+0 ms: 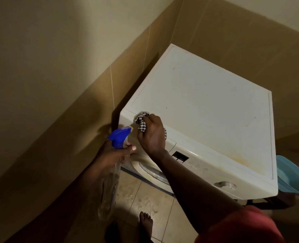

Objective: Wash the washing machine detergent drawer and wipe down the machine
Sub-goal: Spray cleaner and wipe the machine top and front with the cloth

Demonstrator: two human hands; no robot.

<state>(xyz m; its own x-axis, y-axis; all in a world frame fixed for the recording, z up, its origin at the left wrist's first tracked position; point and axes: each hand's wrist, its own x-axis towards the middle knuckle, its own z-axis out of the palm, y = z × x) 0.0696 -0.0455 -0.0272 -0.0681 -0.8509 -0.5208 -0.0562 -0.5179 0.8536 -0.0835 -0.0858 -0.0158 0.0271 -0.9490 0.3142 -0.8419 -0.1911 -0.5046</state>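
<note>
A white front-loading washing machine [206,106] stands in a tiled corner, its flat top facing me. My right hand [152,135] grips a black-and-white checked cloth [141,121] pressed on the machine's front left corner, where the top meets the control panel. My left hand [113,153] holds a clear spray bottle [118,137] with a blue trigger head, nozzle pointing up and right toward the machine's left corner. The control panel shows a dark display [180,156] and a dial [225,184]. The drawer area is hidden under my right hand.
Tan tiled walls [92,106] close in on the machine's left and back. A light blue basin [292,174] sits low beside the machine's right side. My bare foot [146,223] stands on the wet-looking beige floor tiles [145,195] in front of the round door [152,171].
</note>
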